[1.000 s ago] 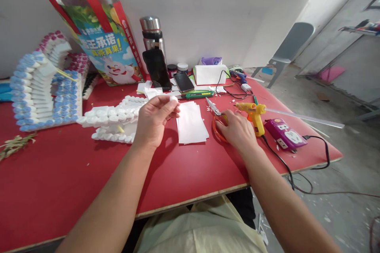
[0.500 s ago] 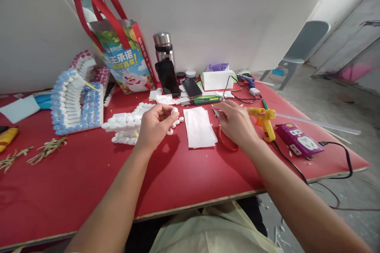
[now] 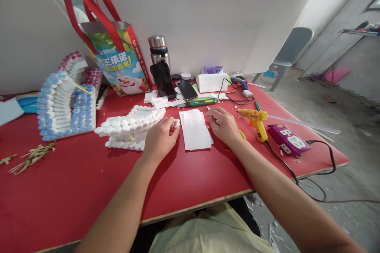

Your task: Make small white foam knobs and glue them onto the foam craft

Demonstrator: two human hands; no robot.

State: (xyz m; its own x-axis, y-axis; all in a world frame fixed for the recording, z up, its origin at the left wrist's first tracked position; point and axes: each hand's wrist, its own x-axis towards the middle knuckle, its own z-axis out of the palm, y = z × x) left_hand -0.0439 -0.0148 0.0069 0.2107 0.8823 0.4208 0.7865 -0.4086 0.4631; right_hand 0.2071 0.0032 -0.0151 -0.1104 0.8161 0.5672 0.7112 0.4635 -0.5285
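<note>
My left hand [image 3: 159, 139] rests on the red table [image 3: 74, 189] and pinches a small white foam piece [image 3: 177, 123] at its fingertips. It lies just right of a white foam model [image 3: 130, 123] studded with round white caps. My right hand [image 3: 225, 126] is curled over the scissors [image 3: 209, 109]; only a blade tip and a sliver of the handle show. A stack of white paper sheets [image 3: 194, 129] lies between the two hands.
A yellow glue gun [image 3: 255, 120], a purple power strip [image 3: 287, 139] and its black cable lie to the right. At the back stand a printed shopping bag [image 3: 117, 61], a steel flask [image 3: 158, 49], two phones [image 3: 162, 81], a green utility knife [image 3: 202, 102] and a white box [image 3: 211, 82]. A blue-capped foam model [image 3: 65, 106] sits left.
My left hand has come down to the table with the white piece. My right hand has slid left over the scissors. The view shifted slightly.
</note>
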